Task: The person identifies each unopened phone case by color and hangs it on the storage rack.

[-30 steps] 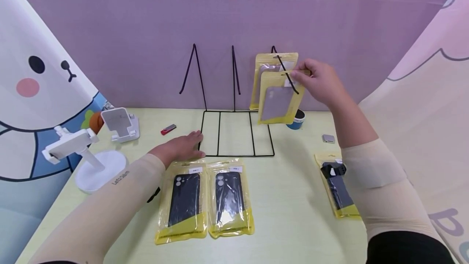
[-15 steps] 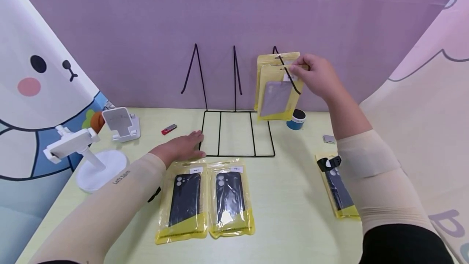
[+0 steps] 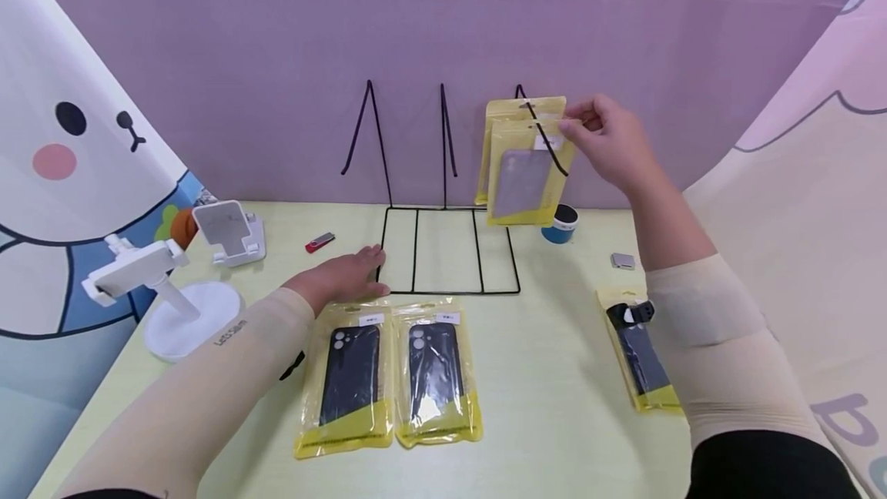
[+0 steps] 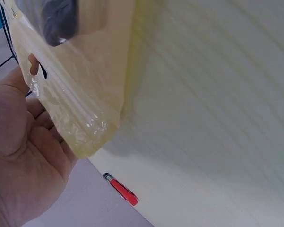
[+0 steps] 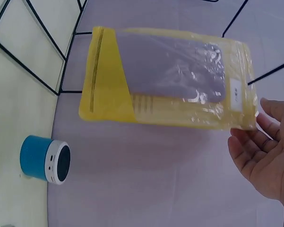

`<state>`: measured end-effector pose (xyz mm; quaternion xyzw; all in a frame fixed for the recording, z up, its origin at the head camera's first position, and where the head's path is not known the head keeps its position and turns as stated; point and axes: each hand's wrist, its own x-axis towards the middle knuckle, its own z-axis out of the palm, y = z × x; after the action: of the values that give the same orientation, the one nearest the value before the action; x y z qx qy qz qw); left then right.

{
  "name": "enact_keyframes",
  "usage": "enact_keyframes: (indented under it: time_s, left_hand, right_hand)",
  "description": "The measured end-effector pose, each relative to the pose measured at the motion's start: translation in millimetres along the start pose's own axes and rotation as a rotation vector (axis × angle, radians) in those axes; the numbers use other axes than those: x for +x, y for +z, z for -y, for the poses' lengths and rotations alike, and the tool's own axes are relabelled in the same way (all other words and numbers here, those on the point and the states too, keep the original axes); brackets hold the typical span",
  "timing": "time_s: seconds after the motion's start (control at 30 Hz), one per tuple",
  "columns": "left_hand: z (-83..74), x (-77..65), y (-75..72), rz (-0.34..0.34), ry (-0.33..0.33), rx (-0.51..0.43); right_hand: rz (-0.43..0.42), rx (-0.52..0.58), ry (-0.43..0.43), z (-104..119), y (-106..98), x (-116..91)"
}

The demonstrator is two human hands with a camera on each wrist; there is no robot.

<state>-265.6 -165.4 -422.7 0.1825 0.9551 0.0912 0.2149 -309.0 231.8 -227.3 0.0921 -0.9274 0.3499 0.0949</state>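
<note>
My right hand [image 3: 610, 141] is at the top right corner of a yellow-edged clear pouch [image 3: 523, 183] with a pale purple phone case inside. In the right wrist view its thumb stands apart from the pouch edge, and its fingertips touch the lower corner. This pouch hangs on the right prong of a black wire display rack [image 3: 443, 293], in front of a second similar pouch [image 3: 504, 109]. My left hand [image 3: 343, 279] rests at the rack's front left corner, fingers extended. Two pouches with dark phone cases, one left [image 3: 349, 376] and one right [image 3: 435, 372], lie just below it.
Another dark-case pouch [image 3: 640, 360] lies partly under the right forearm. A blue round speaker [image 3: 560, 226] and a small grey item [image 3: 623, 261] stand right of the rack. Two white phone stands [image 3: 190, 322] and a red USB stick [image 3: 319, 242] are at left.
The front pouch has risen slightly and moved back along the prong towards the rear one. The right hand's grip has loosened and shifted right. My left hand has stayed put.
</note>
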Motion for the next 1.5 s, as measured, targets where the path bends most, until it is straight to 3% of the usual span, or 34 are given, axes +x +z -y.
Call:
enact_keyframes:
  time_s: [0.23, 0.47, 0.83, 1.0, 1.3, 1.5]
  left_hand:
    - [2.8, 0.2, -2.0, 0.001, 0.009, 0.003]
    - [5.6, 0.1, -1.2, 0.006, -0.001, -0.018]
    - [5.2, 1.1, -0.3, 0.010, -0.012, -0.014]
    - [4.9, 0.5, -0.2, 0.010, 0.002, -0.005]
    - [7.9, 2.2, 2.1, -0.001, 0.005, -0.013]
    - [8.2, 1.5, 1.8, -0.007, 0.009, -0.010]
  right_hand:
    - [-0.042, 0.002, 0.002, -13.7, -13.7, -17.2]
    - [-0.007, -0.071, 0.021, -40.6, -24.0, -36.5]
    - [0.144, -0.209, 0.074, -103.4, -33.9, -71.8]
    - [0.262, -0.259, 0.107, -137.6, -32.9, -80.3]
    - [0.459, -0.377, 0.119, -194.5, -18.7, -93.7]
    - [0.541, -0.387, 0.129, -215.9, -6.3, -99.7]
